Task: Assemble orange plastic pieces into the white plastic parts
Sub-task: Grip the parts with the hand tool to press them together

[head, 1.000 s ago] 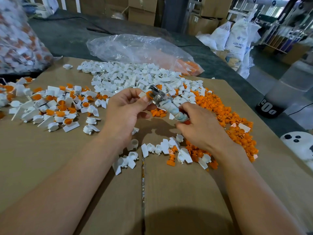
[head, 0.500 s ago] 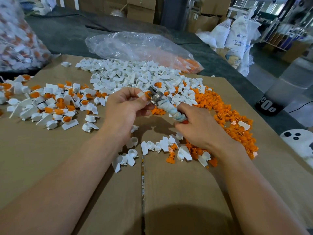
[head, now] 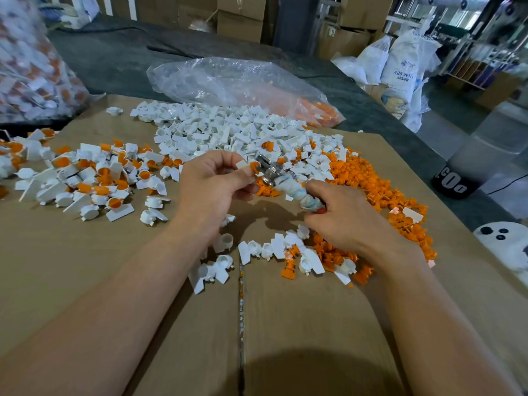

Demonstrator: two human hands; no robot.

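My left hand pinches a white plastic part with an orange piece seated in it. My right hand grips a cloth-wrapped tool whose metal head touches the orange piece. A pile of white parts lies behind the hands. Loose orange pieces spread to the right. Several joined white-and-orange parts lie at the left.
All this lies on flattened cardboard with a centre seam. A clear plastic bag holding orange pieces lies behind the piles. A bag of joined parts stands far left. A few white parts lie under my wrists.
Both hands stay close together with the part and tool; the view has shifted slightly. The tool head remains against the orange piece.
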